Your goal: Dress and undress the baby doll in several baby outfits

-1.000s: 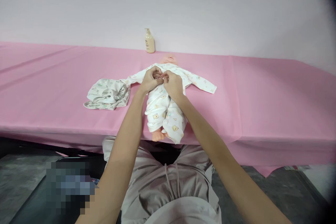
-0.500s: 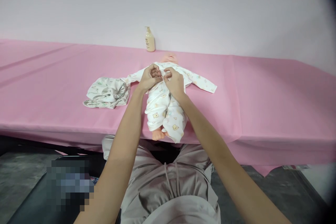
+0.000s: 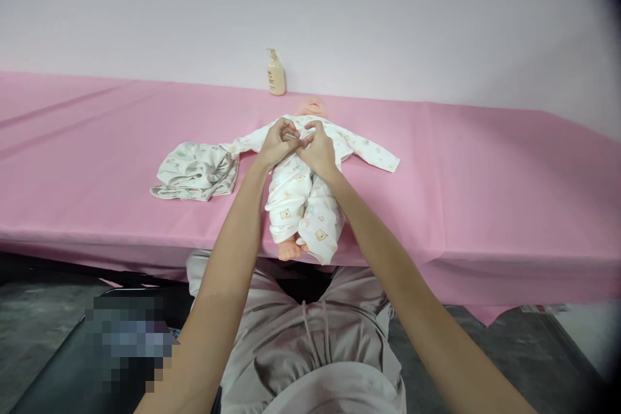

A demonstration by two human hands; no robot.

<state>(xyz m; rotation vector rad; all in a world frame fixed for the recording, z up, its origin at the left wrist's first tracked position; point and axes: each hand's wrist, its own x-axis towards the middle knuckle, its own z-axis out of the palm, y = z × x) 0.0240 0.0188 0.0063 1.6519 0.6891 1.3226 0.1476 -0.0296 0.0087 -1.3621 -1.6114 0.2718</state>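
A baby doll (image 3: 310, 107) lies on its back, head toward the wall, in a white printed shirt (image 3: 369, 150) and matching pants (image 3: 287, 197). One of its bare feet shows at the near end; the other pant leg covers most of the second foot. Over the shirt's front, my left hand (image 3: 280, 144) pinches the fabric with thumb and curled fingers. My right hand (image 3: 317, 150) meets it there, thumb and fingertips closed on the same spot. Whatever small fastening lies between the fingertips is hidden.
Left of the doll lies a folded light patterned cloth (image 3: 194, 171), touching the sleeve end. A cream pump bottle (image 3: 276, 74) stands by the wall. Pink cloth (image 3: 509, 187) covers the table. A black chair-like surface (image 3: 58, 362) is at lower left.
My two hands have drawn closer together over the shirt front, the thumbs now meeting. The doll, folded cloth and bottle stay where they were.
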